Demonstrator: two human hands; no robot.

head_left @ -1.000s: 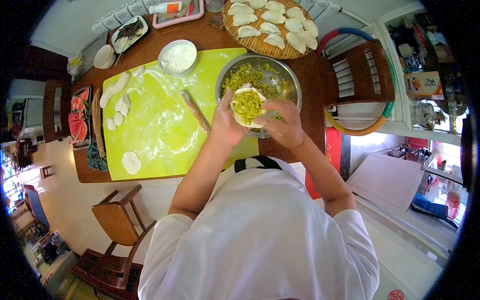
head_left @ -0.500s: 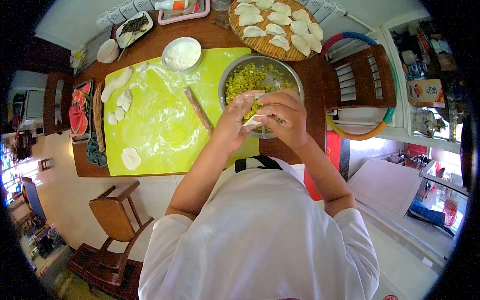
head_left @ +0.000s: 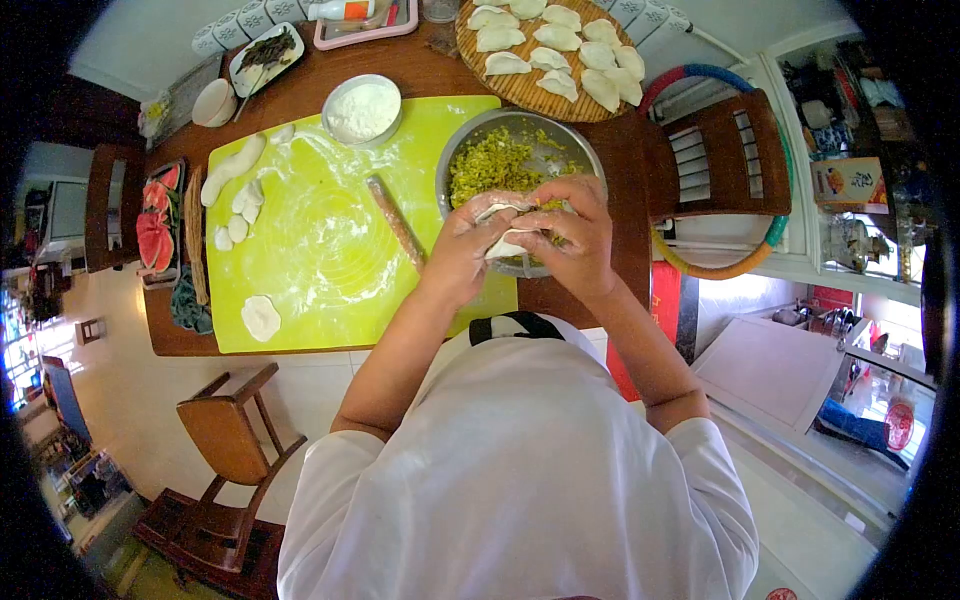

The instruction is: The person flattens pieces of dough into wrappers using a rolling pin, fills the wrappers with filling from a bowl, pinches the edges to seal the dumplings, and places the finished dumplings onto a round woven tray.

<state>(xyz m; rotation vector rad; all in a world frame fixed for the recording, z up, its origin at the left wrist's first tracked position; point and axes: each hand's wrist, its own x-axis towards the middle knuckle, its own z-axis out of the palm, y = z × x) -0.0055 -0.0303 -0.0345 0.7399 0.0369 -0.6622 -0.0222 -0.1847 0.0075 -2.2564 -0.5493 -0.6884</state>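
A filled dough wrapper [head_left: 508,243] is held between my two hands over the near edge of a steel bowl [head_left: 445,160] of chopped green and yellow filling. My left hand [head_left: 466,245] grips its left side, and my right hand [head_left: 575,235] pinches its right side and front edge. The wrapper is partly folded, and fingers hide most of it. Left of the bowl, a rolling pin [head_left: 396,222] lies on the floury green mat [head_left: 330,230]. One flat dough round [head_left: 261,318] rests near the mat's front left corner.
Several shaped dumplings sit on a woven tray [head_left: 520,92] at the back. A bowl of flour [head_left: 362,110] stands behind the mat. Dough pieces [head_left: 247,200] and a dough roll [head_left: 233,170] lie at left, beside a tray of watermelon [head_left: 158,225]. A chair [head_left: 225,435] stands in front.
My hands have closed around the open filled wrapper, folding it over so that its filling is now mostly covered. The view has shifted slightly.
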